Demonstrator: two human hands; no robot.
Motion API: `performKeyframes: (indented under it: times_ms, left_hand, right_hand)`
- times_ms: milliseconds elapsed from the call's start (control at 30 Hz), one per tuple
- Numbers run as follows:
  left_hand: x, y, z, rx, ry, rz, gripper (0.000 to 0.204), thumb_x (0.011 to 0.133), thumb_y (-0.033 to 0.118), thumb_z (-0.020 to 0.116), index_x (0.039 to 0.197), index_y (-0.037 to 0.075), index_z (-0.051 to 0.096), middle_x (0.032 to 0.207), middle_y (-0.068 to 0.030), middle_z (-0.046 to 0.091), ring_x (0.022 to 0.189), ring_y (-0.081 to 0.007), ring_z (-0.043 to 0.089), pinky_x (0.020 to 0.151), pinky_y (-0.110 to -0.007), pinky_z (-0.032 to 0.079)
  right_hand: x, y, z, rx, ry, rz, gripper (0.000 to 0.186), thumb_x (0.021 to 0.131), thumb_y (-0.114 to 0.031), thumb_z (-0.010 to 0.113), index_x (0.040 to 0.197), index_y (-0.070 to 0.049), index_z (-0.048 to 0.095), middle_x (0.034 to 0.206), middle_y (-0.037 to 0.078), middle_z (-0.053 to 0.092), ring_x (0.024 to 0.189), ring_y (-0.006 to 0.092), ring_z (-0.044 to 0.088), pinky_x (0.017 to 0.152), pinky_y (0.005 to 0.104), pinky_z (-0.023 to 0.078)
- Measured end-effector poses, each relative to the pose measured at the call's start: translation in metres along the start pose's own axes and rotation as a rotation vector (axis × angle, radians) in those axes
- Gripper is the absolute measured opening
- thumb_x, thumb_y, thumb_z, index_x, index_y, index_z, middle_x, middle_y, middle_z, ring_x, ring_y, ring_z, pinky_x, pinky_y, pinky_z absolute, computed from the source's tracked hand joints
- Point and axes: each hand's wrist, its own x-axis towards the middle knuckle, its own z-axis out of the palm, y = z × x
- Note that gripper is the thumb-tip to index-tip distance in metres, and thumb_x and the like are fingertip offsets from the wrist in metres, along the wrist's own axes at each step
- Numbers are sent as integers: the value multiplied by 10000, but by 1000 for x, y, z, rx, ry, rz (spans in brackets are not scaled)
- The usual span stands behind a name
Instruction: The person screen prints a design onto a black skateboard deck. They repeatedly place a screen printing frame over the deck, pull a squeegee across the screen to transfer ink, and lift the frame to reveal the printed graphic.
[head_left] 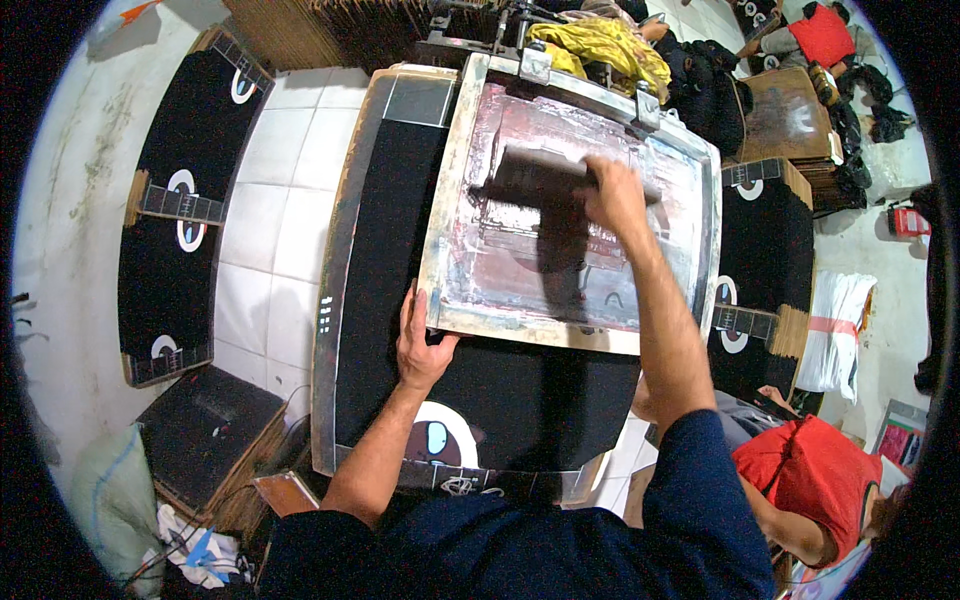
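A screen printing frame (535, 340) with a pale, ink-stained rim lies across a black fabric panel (520, 400) on a long board. My left hand (425, 350) grips the frame's near left corner, fingers along its side and thumb at the near edge. On the mesh, my right hand (615, 200) is closed round a dark squeegee (535, 175), slightly blurred by motion. Reddish-brown wet ink (510, 245) shines on the mesh in front of the squeegee. A white round print with brown and light blue (440, 436) shows on the fabric near me.
Metal hinge clamps (537, 65) hold the frame's far edge. Similar boards with printed black panels stand at left (185, 210) and right (765, 260). A yellow cloth (610, 50) lies beyond the frame. A person in a red top (810, 490) sits close on my right; another is farther back.
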Motion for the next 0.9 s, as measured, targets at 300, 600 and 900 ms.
performKeyframes:
  times_ms: [300, 600, 900]
  left_hand:
    - [0, 6, 2, 41, 6, -16, 995, 762, 137, 910, 1566, 25, 335, 1513, -279, 465, 1359, -457, 515, 1100, -483, 487]
    - [-1, 6, 2, 44, -12, -13, 995, 753, 140, 907, 1570, 50, 346, 1505, -284, 471, 1363, -461, 510, 1100, -482, 492]
    - [10, 30, -11, -62, 5, -133, 1027, 704, 15, 864, 1586, 54, 340, 1517, -216, 509, 1365, -410, 528, 1134, -445, 454]
  right_hand:
    - [73, 28, 14, -84, 157, 32, 426, 775, -181, 802, 1192, -151, 722, 1057, 145, 755, 1021, 353, 705, 864, 526, 527]
    - [-99, -45, 18, 5, 206, 133, 417, 663, 1, 763, 1041, -167, 710, 1037, 38, 667, 1047, 295, 595, 909, 442, 438]
    - [-173, -88, -5, -9, 627, 145, 674, 539, 36, 791, 1161, -216, 727, 1057, 0, 644, 1119, 267, 557, 1050, 488, 370]
